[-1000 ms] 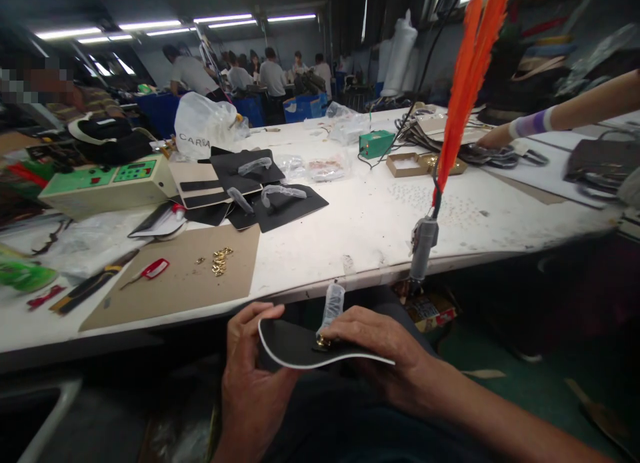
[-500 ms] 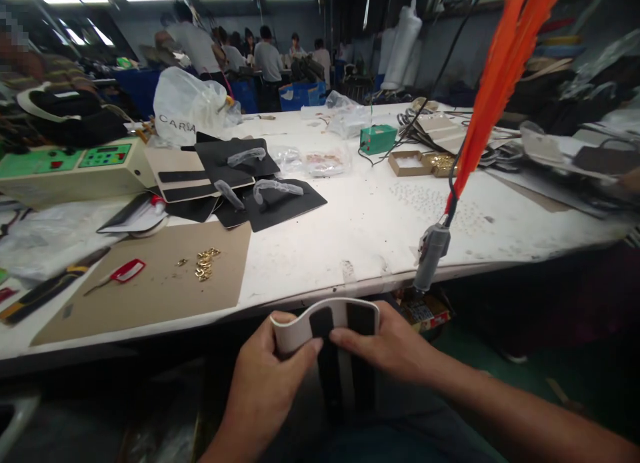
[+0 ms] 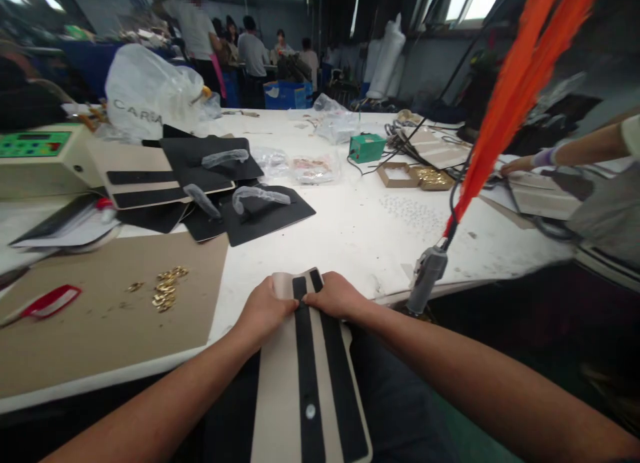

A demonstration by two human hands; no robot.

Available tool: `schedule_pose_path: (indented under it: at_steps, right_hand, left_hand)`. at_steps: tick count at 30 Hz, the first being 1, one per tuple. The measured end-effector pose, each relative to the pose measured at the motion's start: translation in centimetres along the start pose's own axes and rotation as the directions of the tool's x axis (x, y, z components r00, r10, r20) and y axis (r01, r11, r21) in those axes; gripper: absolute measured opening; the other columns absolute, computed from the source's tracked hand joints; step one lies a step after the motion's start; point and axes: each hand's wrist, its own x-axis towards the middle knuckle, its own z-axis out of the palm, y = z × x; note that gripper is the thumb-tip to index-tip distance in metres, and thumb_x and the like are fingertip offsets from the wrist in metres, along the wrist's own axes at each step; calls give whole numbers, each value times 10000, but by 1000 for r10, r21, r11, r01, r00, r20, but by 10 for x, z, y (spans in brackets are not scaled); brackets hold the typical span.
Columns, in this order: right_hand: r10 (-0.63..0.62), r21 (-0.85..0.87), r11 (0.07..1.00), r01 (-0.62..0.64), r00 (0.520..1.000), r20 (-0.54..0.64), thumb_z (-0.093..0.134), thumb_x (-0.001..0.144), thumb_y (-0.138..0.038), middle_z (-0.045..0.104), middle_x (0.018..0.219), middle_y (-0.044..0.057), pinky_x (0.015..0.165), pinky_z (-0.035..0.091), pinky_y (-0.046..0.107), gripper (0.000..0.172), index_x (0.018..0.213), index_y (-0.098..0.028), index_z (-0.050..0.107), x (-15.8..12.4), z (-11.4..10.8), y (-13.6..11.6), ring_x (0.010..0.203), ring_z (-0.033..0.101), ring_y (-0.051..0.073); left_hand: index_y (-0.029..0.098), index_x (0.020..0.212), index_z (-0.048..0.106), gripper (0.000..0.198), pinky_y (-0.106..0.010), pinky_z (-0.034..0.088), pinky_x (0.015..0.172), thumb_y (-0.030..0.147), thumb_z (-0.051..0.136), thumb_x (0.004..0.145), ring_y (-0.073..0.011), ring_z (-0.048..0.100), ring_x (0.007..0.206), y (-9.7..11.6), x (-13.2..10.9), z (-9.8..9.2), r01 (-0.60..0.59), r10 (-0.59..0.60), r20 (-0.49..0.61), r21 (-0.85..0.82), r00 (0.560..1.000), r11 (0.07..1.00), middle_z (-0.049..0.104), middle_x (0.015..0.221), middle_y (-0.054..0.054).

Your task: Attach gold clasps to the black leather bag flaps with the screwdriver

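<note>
A flat beige panel (image 3: pixel 280 390) with two black strips along it slopes from the table edge down towards my lap. A small round whitish dot sits on one strip. My left hand (image 3: pixel 270 310) grips the panel's far left part, its thumb pressed on the upper face. On the far right part, my right hand (image 3: pixel 337 295) clasps it with the thumb close to the left one. The fingers underneath are hidden. To the right, a grey electric screwdriver (image 3: pixel 428 276) hangs beneath an orange band (image 3: pixel 515 96) at the table edge.
Black panels with plastic-wrapped handles (image 3: pixel 265 213) lie left of centre on the white table (image 3: pixel 350 230). Gold hardware (image 3: pixel 167 290) and a red-handled tool (image 3: pixel 53 302) rest on a brown board (image 3: pixel 100 336). Further back are a green box (image 3: pixel 367 148) and cardboard trays (image 3: pixel 397 175). A co-worker's arm (image 3: pixel 580 146) reaches in at right.
Both hands have moved forward and up to the table edge with the panel. It was curled at its far end and now lies flatter, showing more length. A co-worker has appeared at right.
</note>
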Motion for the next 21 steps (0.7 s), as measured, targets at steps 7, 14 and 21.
schedule_pose_path:
  at_steps: [7, 14, 21]
  right_hand:
    - [12, -20, 1000, -12, 1000, 3, 810, 778, -357, 796, 969, 128, 694, 538, 304, 285, 963, -140, 803, 4, -3, -2, 902, 751, 292]
    - [-112, 6, 994, 112, 992, -50, 780, 787, -397, 793, 1073, 86, 784, 545, 299, 344, 1064, -193, 798, -7, -6, 2, 998, 739, 284]
    - [-134, 288, 921, 264, 906, -401, 715, 850, -306, 721, 748, 4, 631, 493, 241, 164, 945, -184, 771, -97, -35, 86, 688, 675, 175]
  left_hand:
    - [194, 1469, 544, 718, -588, 414, 1169, 517, 673, 841, -404, 474, 1446, -34, 3, 1, -426, 572, -182, 499, 800, 755, 531, 1560, -166]
    - [301, 1108, 804, 392, -532, 509, 1109, 583, 674, 869, -349, 668, 1227, -59, 14, 12, -549, 644, -98, 436, 759, 713, 767, 1272, -57]
    - [346, 1038, 819, 392, -545, 518, 1092, 624, 659, 812, -357, 671, 1216, -46, 19, 6, -497, 595, -67, 481, 801, 722, 787, 1228, -19]
